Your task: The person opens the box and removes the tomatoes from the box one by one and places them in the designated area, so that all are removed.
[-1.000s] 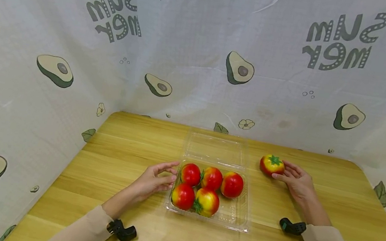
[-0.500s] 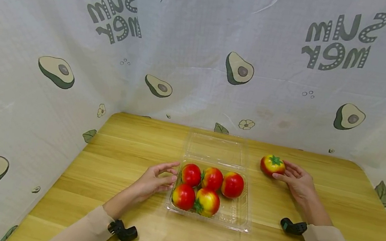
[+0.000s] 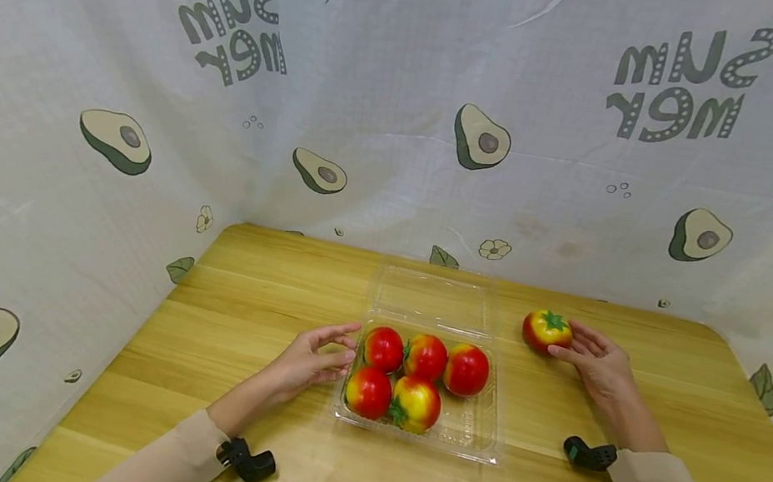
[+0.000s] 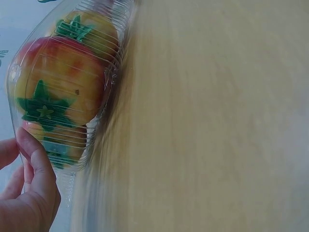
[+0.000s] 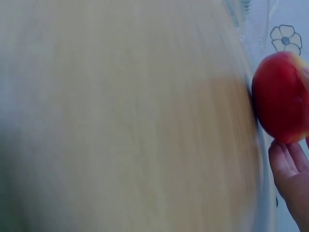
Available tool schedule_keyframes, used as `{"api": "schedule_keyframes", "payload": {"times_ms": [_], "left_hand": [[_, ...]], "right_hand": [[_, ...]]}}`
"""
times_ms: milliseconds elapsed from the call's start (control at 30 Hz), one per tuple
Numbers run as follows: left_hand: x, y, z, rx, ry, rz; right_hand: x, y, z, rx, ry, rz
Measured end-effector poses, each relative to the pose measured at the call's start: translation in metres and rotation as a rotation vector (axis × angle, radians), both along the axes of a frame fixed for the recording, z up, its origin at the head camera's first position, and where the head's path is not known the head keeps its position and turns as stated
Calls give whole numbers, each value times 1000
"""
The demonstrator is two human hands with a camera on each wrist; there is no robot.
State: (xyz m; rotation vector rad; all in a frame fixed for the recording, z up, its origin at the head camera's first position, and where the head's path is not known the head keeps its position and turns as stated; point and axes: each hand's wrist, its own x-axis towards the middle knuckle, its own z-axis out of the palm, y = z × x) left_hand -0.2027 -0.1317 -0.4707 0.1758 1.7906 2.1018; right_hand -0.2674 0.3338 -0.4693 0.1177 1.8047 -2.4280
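Nothing visibly moved — right hand (image 3: 600, 369) grips one fruit (image 3: 542, 333) left of its palm — left hand (image 3: 302, 361) relaxed.

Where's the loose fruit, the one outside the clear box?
In the head view, the loose fruit is right of centre, beside the clear box and its open lid, held in the right hand.
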Motion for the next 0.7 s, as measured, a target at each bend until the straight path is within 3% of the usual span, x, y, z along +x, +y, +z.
{"api": "schedule_keyframes", "payload": {"times_ms": [467,700], "left_hand": [[0,0,0,11,-2,-2],[0,0,0,9,-5,-1]], "right_hand": [[6,4,3,-39,13,-35],[9,7,8,-62,63,-8]]}}
